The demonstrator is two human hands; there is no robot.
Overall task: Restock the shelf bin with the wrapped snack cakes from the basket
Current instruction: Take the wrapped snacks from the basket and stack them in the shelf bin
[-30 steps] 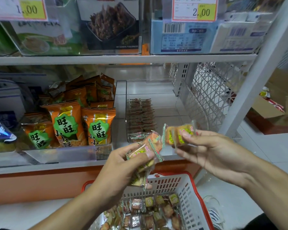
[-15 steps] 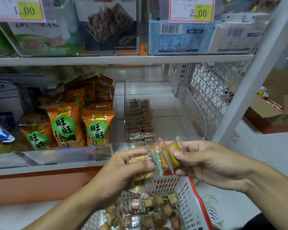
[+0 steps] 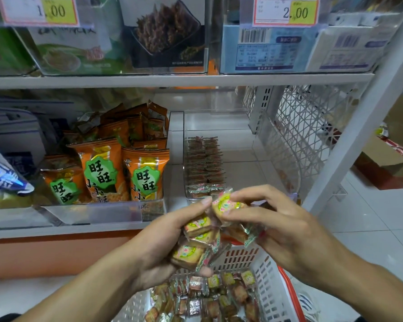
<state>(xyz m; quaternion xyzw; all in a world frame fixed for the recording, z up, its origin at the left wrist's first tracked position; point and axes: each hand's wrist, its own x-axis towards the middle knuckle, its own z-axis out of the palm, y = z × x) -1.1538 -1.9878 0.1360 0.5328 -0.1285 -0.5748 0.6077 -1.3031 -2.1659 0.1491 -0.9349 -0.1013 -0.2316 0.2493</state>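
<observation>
1. Left hand (image 3: pixel 158 247): grip clenched round a small stack of wrapped snack cakes (image 3: pixel 197 240), thumb on top, fingers underneath. The stack is held in the air above the basket (image 3: pixel 269 282), in front of the shelf's front edge.
2. Right hand (image 3: pixel 277 226): fingertips pinch one more cake (image 3: pixel 223 203) at the top of the stack, touching the left thumb. A second wrapper seems tucked lower in this palm; not certain.
3. Shelf bin (image 3: pixel 249 145): clear plastic, at the right end of the lower shelf (image 3: pixel 79 230), next to the white mesh side panel (image 3: pixel 305 135). Two neat rows of cakes fill its left side from the front wall backward; its right side looks bare.
4. Basket: white with a red rim, on the floor below the hands, many loose cakes inside.
5. Neighbours: orange snack bags (image 3: pixel 126 173) in the bin to the left.
6. Step in hand, as judged: gathering and squaring a handful between both hands, before loading. Task far from finished.
7. Next move calls for: lifting the stack over the bin's front wall and setting it down on edge to match the rows, likely starting a third row; wrappers are slippery, so the stack needs a firm hold.
</observation>
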